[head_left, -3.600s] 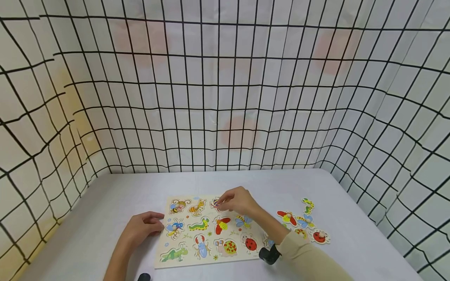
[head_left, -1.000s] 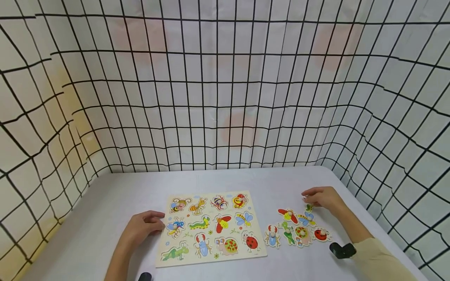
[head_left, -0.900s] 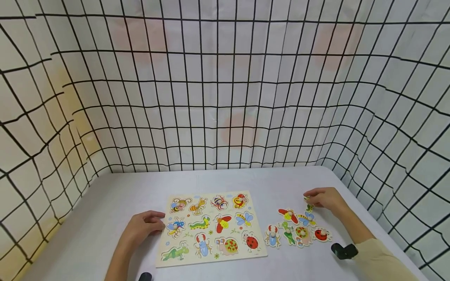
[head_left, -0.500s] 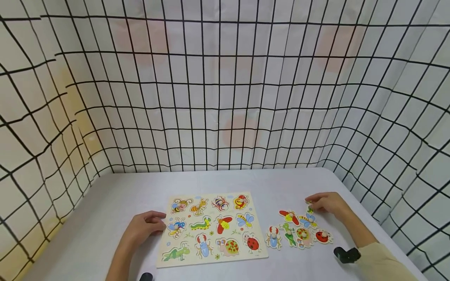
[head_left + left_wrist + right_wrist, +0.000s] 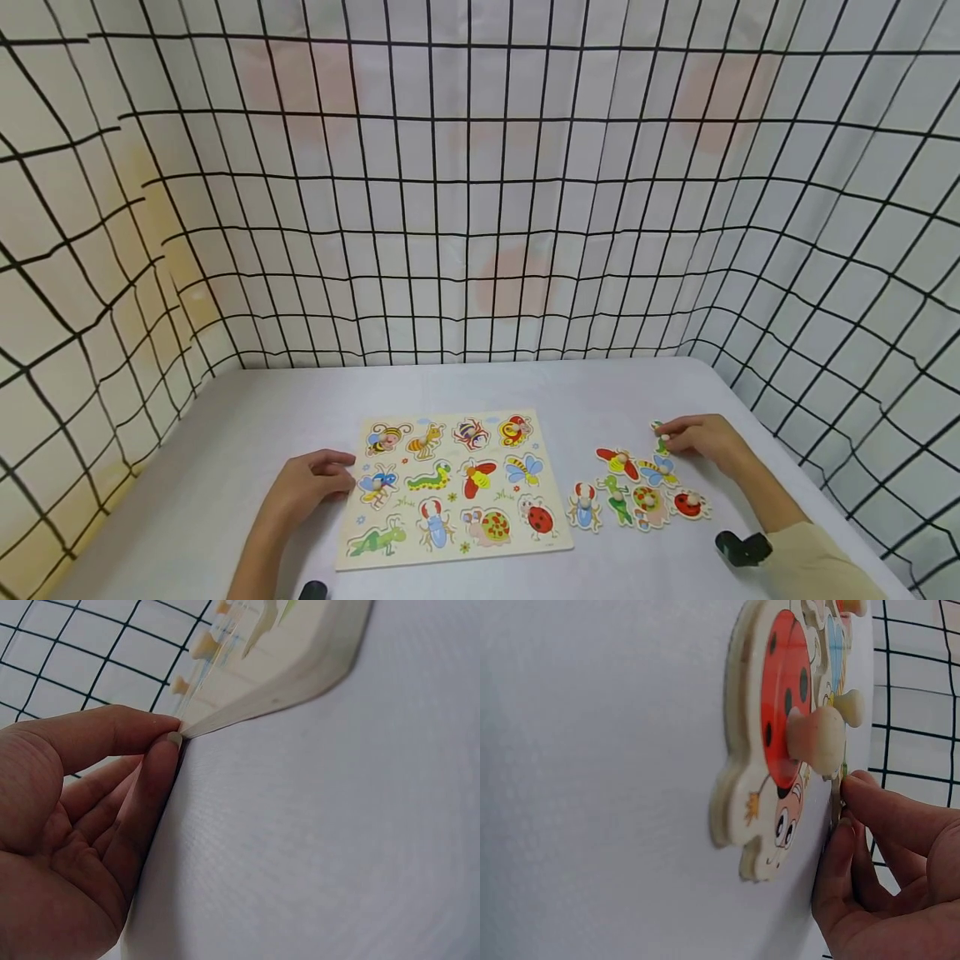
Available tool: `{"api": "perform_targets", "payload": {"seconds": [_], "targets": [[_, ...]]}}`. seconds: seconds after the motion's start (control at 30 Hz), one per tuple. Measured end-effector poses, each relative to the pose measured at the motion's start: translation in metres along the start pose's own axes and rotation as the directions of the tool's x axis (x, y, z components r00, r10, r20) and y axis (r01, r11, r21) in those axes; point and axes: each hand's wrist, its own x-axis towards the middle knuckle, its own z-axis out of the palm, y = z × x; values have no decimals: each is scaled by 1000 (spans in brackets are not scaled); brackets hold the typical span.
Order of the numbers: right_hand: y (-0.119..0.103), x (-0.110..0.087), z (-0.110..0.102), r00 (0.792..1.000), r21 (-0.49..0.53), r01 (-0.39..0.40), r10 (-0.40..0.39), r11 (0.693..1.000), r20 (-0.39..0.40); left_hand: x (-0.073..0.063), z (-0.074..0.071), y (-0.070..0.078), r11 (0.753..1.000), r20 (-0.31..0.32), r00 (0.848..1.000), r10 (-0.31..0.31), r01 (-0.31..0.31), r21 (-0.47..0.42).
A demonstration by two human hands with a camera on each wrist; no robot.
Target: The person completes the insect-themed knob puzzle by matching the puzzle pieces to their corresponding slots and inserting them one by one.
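Closest to me, the front row of the puzzle board point(image 5: 454, 457) is all unfilled: the grasshopper place point(image 5: 375, 537), stag beetle place point(image 5: 435, 525), snail place point(image 5: 487, 527) and ladybird place point(image 5: 537, 518) show only printed pictures. Their loose pieces lie off the board's right side on the surface point(image 5: 622, 400): the stag beetle piece point(image 5: 582, 506) just beside the board's edge, then the grasshopper piece point(image 5: 617, 506), snail piece point(image 5: 647, 504) and ladybird piece point(image 5: 684, 506).

A little farther in, the left hand point(image 5: 309, 482) rests at the board's left edge, thumb and fingertips against it, its grip loose rather than wrapped round anything. In the middle row only the mosquito piece point(image 5: 379, 485) looks seated; the other three places have none. The red-winged bug piece point(image 5: 624, 467) and dragonfly piece point(image 5: 657, 471) lie in the loose cluster.

Beyond that, the back row looks finished: bee piece point(image 5: 386, 440), wasp piece point(image 5: 425, 443), spider piece point(image 5: 471, 434) and butterfly piece point(image 5: 515, 431) all sit in place. I count five of twelve in, seven left.

At the cluster's far end, the right hand's point(image 5: 701, 437) grip is a narrow pinch of thumb and fingertip on the caterpillar piece point(image 5: 662, 448); I can't tell whether it is lifted at all. Behind everything stands the black-lined backdrop point(image 5: 487, 208).
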Motion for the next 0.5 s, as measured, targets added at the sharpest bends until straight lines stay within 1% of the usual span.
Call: {"api": "perform_targets", "payload": {"seconds": [0.23, 0.5], "targets": [[3, 2, 2, 1000, -29, 12, -12, 999, -1, 0, 1, 0, 1000, 0, 1000, -3, 3, -8], [-3, -1, 3, 1000, -31, -13, 13, 999, -14, 2, 0, -2, 1000, 5, 1000, -5, 5, -10]]}}
